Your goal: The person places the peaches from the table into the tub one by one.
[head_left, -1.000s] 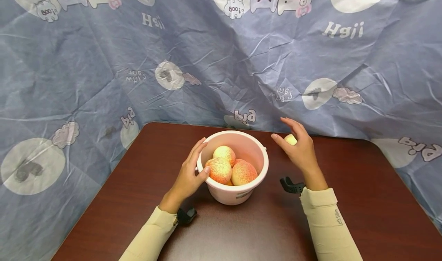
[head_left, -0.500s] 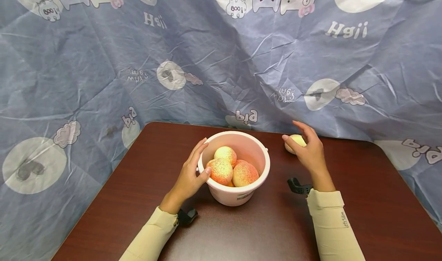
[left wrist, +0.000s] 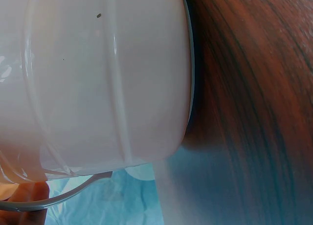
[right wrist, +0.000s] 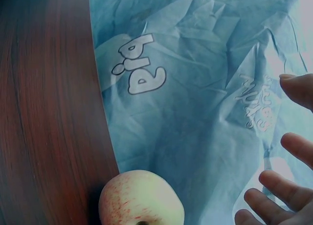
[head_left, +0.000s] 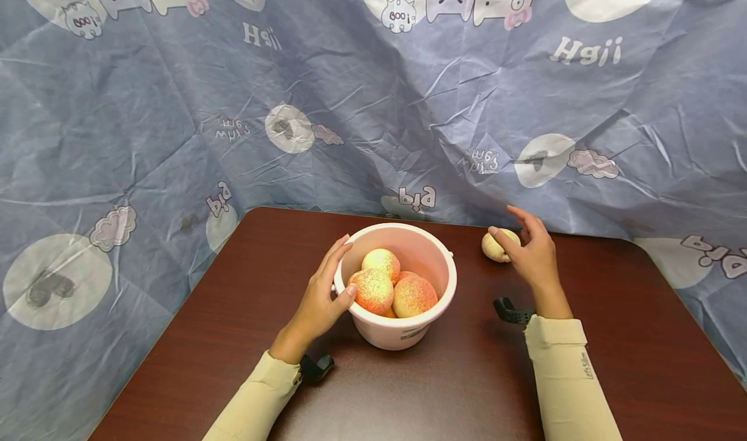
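In the head view a pale pink bucket (head_left: 392, 337) stands upright on the table, holding several round yellow-red fruits (head_left: 415, 296). My left hand (head_left: 318, 298) holds the bucket's left side, with the thumb over the rim; its fingers show by the grey handle (left wrist: 63, 198) in the left wrist view. A lone pale yellow apple (head_left: 497, 247) rests near the table's back edge. My right hand (head_left: 533, 253) is spread just right of it, the thumb overlapping the apple in the head view. Seen from the right wrist, the apple (right wrist: 139, 200) shows red streaks and a stem hollow, apart from the fingers (right wrist: 283, 191).
The dark brown wooden table (head_left: 385, 395) has rounded back corners. A wrinkled blue-grey printed cloth (head_left: 362, 104) hangs behind and beside it. Each wrist wears a black camera mount, the right one (head_left: 510, 311) low over the tabletop.
My right hand has moved to the right past the apple, uncovering more of it. The left hand stays on the bucket, which has not moved on the table.
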A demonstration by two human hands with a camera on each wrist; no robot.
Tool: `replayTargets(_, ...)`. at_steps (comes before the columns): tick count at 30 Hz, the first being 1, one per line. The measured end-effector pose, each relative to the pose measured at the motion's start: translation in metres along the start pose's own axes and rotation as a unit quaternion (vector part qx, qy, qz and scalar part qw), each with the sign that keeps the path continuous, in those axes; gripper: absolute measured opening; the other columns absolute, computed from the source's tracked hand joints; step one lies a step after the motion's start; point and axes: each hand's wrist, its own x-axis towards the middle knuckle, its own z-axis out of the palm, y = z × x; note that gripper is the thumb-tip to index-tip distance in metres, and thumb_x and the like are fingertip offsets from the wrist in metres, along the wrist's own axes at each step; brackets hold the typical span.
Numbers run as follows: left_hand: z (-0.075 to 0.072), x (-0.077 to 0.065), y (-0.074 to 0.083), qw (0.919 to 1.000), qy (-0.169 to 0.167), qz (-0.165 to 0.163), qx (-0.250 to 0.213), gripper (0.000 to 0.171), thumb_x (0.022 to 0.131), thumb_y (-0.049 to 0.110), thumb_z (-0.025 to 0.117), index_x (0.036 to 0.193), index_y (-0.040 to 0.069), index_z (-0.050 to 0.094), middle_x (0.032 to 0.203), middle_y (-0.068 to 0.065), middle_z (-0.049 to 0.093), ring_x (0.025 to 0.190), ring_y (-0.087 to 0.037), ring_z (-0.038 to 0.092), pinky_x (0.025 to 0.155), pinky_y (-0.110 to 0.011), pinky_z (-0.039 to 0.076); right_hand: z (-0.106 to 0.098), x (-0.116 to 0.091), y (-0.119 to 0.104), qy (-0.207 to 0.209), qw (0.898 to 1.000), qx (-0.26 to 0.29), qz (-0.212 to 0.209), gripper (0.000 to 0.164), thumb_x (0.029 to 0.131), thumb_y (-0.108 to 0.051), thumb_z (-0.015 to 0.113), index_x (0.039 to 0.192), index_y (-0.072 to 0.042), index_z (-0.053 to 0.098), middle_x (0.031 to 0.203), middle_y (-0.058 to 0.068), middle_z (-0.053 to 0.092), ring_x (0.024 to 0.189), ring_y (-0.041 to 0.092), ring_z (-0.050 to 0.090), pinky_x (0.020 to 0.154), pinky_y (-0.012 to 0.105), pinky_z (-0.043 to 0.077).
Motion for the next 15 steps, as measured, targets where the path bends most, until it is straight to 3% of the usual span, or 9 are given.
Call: replayTargets(15,-0.001,-0.001,-0.002,0.9999,0.000,0.002,0.013,0.071,0.089,0.044,0.050,0.149,0.009,0.034,0.157,0.000,0.025,0.141,-0.022,0.029,0.108,-0.050,0.031,0.006,0.010,0.029,-0.018,0.998,0.027,0.049,0.062,0.086,-0.039,0.070,0.140,-0.017,0.051,0.146,0.010,0.044,0.134,0.031,0.040,0.106,0.050,0.034)
